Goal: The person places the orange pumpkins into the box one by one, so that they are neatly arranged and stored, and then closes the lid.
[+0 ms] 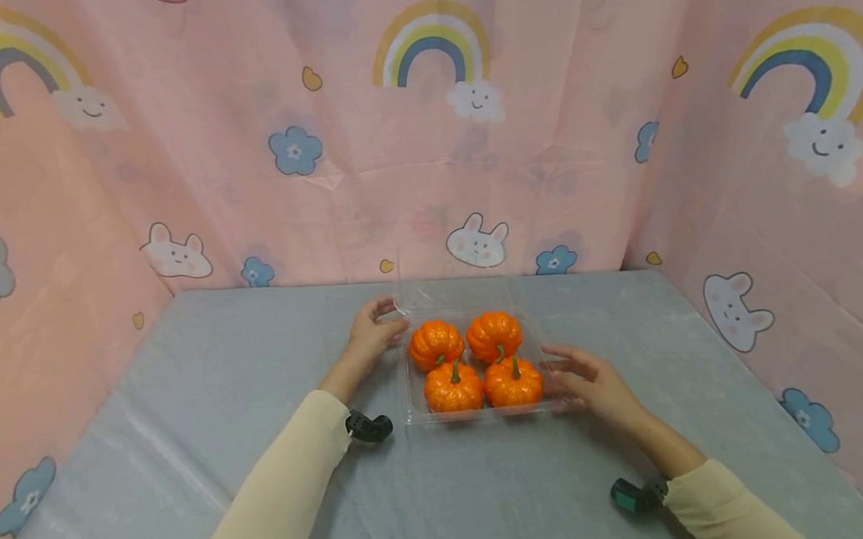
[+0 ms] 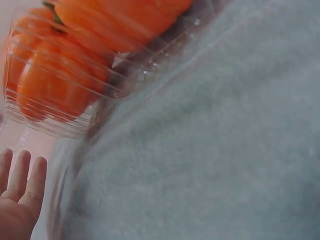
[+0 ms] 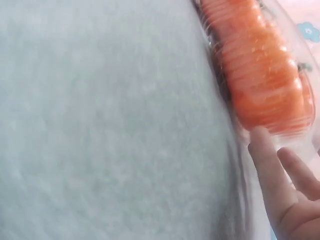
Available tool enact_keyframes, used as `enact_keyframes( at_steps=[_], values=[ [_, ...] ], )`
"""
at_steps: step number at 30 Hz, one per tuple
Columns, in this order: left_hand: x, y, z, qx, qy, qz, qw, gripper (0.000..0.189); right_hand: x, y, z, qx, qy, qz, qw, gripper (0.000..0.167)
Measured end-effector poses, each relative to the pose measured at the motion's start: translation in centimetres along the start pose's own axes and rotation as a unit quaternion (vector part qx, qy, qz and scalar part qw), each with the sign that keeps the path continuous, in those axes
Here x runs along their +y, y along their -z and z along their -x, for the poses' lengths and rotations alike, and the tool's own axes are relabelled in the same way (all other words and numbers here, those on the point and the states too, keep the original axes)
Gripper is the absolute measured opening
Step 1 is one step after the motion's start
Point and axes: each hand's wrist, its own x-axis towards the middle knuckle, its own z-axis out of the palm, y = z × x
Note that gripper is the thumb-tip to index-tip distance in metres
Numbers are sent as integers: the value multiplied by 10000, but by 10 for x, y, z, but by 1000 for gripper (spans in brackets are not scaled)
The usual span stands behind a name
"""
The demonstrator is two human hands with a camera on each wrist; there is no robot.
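Observation:
Several small orange pumpkins [image 1: 453, 387] with green stems sit in two rows inside a clear plastic box [image 1: 416, 419]. Its transparent lid [image 1: 459, 293] stands up at the back, faint against the cloth. My left hand [image 1: 372, 332] is at the box's back left corner, fingers extended; whether it touches the plastic is hard to tell. On the right side, my right hand [image 1: 592, 382] has its fingers spread beside the box wall, with fingertips at the plastic. In the right wrist view, a fingertip of the right hand [image 3: 287, 192] lies against or very near the box's ribbed side.
A grey cloth [image 1: 257, 348] covers the table under the box. Pink curtains [image 1: 366, 199] with rainbows, rabbits and flowers enclose the back and both sides. Each wrist wears a dark strapped device [image 1: 370, 427].

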Motion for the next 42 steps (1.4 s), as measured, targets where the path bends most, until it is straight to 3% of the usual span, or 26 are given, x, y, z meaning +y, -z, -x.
enact_keyframes(
  at_steps=[9,15,26,34,42],
  values=[
    [1,0,0,-151,-58,115,9998,57,1,-5,5,-67,-168,-448,9988,57],
    [8,2,3,-419,-155,62,9990,69,2,-6,5,6,-60,-522,9986,55],
    [6,-1,-1,-455,-395,232,9979,74,-1,-8,7,85,-69,-505,9987,53],
    [7,0,-1,-485,-663,424,9957,64,-1,-10,7,123,-124,-464,9988,53],
    [9,2,4,-410,-651,244,9967,57,-1,-12,7,193,-124,-515,9984,53]
  ],
)
